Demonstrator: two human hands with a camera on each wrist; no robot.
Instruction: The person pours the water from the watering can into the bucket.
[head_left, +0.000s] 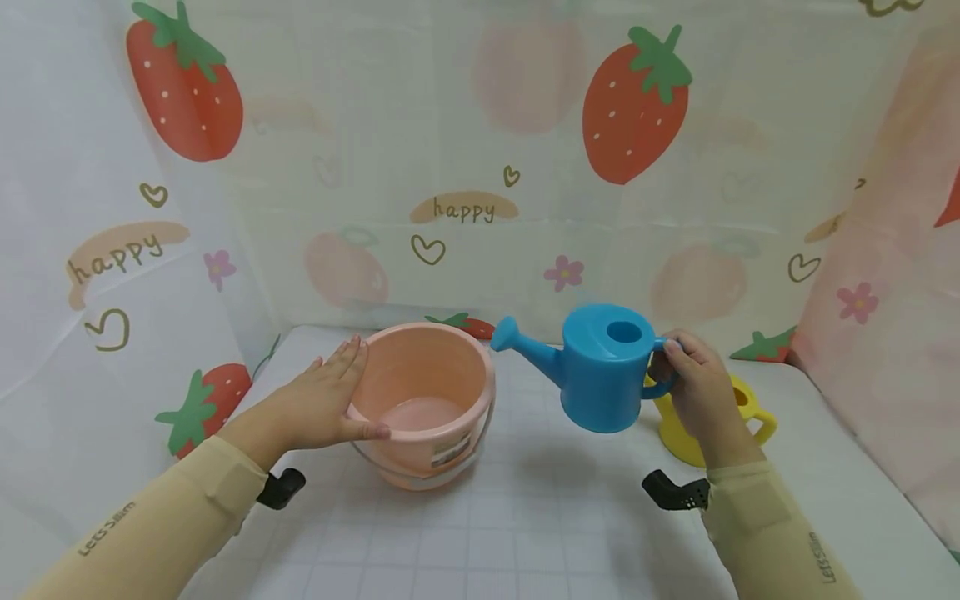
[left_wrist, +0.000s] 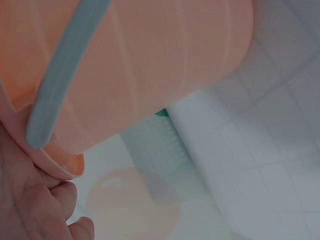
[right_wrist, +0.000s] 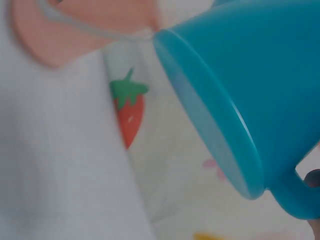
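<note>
A pink bucket [head_left: 420, 454] stands on the table with its grey handle [left_wrist: 67, 70] hanging down the near side. My left hand [head_left: 318, 408] rests on the left of the bucket's rim, fingers straight, thumb along the near edge. In the head view my right hand [head_left: 697, 387] grips a blue watering can [head_left: 603, 383] by its handle. The can is held up off the table, nearly upright. Its spout [head_left: 531, 350] points left, with the tip close to the bucket's right rim. The can's underside and lower handle fill much of the right wrist view.
Behind my right hand a yellow watering can [head_left: 686, 437] stands on the table, partly hidden. A white tabletop [head_left: 480, 558] with faint grid lines lies underneath. A curtain [head_left: 465, 133] printed with strawberries and hearts encloses the back and sides.
</note>
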